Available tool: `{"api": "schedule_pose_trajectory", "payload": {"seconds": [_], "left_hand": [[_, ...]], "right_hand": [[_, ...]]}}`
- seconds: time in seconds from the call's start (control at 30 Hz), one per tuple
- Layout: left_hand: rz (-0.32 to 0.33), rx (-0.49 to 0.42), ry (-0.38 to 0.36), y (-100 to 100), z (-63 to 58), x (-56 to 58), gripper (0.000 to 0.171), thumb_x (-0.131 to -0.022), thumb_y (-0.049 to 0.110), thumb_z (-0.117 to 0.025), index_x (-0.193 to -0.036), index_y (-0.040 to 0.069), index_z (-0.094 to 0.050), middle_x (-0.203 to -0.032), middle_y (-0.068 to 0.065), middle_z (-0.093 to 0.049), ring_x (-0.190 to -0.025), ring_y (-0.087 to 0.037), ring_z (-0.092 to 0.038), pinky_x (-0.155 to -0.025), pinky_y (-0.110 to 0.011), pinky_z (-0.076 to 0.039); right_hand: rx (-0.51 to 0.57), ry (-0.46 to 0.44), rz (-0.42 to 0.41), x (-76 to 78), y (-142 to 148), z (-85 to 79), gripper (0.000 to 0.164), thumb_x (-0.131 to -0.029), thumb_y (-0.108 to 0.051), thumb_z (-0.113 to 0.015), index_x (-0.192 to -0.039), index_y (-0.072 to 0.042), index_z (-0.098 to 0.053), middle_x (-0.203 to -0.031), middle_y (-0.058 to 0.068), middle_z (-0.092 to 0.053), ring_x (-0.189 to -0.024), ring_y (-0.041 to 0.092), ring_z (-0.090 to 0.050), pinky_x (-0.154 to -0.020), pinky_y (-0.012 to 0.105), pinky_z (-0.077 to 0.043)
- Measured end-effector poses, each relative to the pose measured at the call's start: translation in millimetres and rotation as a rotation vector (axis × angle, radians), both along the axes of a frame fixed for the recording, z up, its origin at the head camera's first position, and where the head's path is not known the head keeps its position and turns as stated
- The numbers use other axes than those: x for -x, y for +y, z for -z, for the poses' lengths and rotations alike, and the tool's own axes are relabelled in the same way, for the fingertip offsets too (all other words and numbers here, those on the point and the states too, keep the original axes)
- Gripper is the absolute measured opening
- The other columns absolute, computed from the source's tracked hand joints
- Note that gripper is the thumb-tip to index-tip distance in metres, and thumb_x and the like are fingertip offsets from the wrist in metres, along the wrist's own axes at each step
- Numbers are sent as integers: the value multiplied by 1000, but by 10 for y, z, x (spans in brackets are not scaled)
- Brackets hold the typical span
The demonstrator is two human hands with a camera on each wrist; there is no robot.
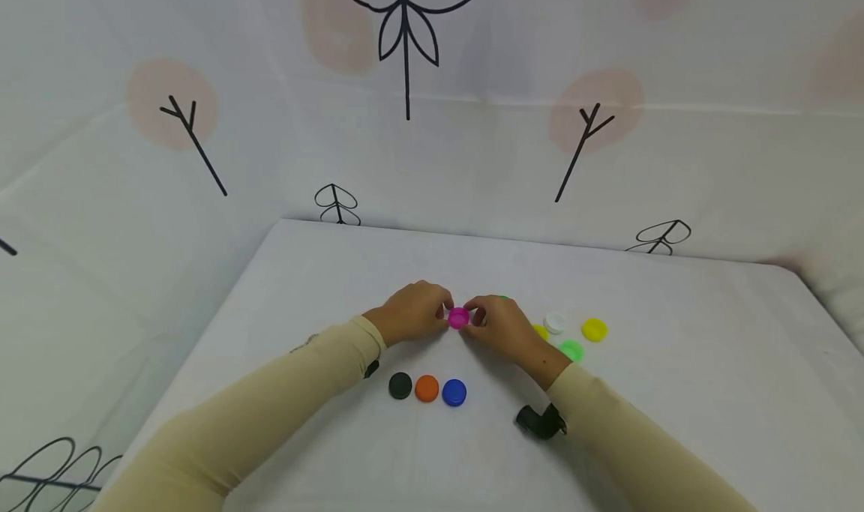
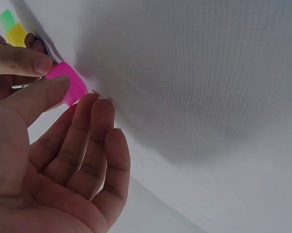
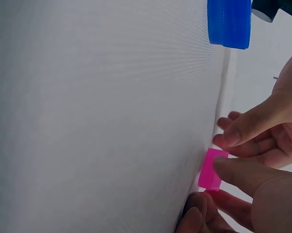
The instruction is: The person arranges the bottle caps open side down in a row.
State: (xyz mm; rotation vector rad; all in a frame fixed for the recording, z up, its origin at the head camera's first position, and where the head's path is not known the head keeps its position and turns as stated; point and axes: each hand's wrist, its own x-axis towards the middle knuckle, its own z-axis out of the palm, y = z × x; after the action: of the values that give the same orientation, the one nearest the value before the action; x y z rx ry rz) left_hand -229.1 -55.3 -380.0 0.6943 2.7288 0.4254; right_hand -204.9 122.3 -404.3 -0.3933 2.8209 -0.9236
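Both hands meet at a pink bottle cap (image 1: 458,318) on the white table. My left hand (image 1: 414,311) holds its left side between thumb and fingertips; in the left wrist view the thumb overlaps the pink cap (image 2: 74,87), with the other fingers loosely bent. From the right, my right hand (image 1: 501,328) pinches the same cap with thumb and index finger. Its thumb lies over the pink cap (image 3: 210,170) in the right wrist view. Nearer to me sit a black cap (image 1: 400,385), an orange cap (image 1: 427,388) and a blue cap (image 1: 454,393) in a row.
Right of the right hand lie a white cap (image 1: 555,322), a yellow cap (image 1: 595,330) and a green cap (image 1: 571,350). Another yellow cap (image 1: 540,332) is partly hidden by that hand. A patterned white cloth (image 1: 472,167) hangs behind the table (image 1: 709,347).
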Motion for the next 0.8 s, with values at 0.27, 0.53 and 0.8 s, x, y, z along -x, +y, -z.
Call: {"api": "schedule_pose_trajectory", "payload": {"seconds": [0.27,0.53,0.8], "left_hand": [[16,13,26,13,-2,4,27,-92,18,-73,-117,10,-71,-90,-1,-69,-83,-14,-60,-79,-26,-52],[23,-38,80,-4,-35,-58,27,-93,21,-73,-118,12,-68,-96,-1,-73,-87,-14,-64,-81,-25,-54],[55,-156,200,-41,-151,-120,33,-90,19,-76,-120,10,-67,-108,-3,-76,-101,-19,-71,-90,-29,-57]], "right_hand": [[3,21,-9,5,-15,2,27,-88,-14,-76,-112,-3,-72,-86,6,-69,-82,18,-60,-77,31,-54],[-10,40,-4,-37,-4,-91,31,-88,-19,-77,-115,-5,-72,-90,5,-70,-81,17,-60,-72,28,-53],[48,69,-17,-79,58,-304,34,-91,-25,-74,-120,-8,-70,-106,8,-72,-80,18,-63,-68,26,-56]]}}
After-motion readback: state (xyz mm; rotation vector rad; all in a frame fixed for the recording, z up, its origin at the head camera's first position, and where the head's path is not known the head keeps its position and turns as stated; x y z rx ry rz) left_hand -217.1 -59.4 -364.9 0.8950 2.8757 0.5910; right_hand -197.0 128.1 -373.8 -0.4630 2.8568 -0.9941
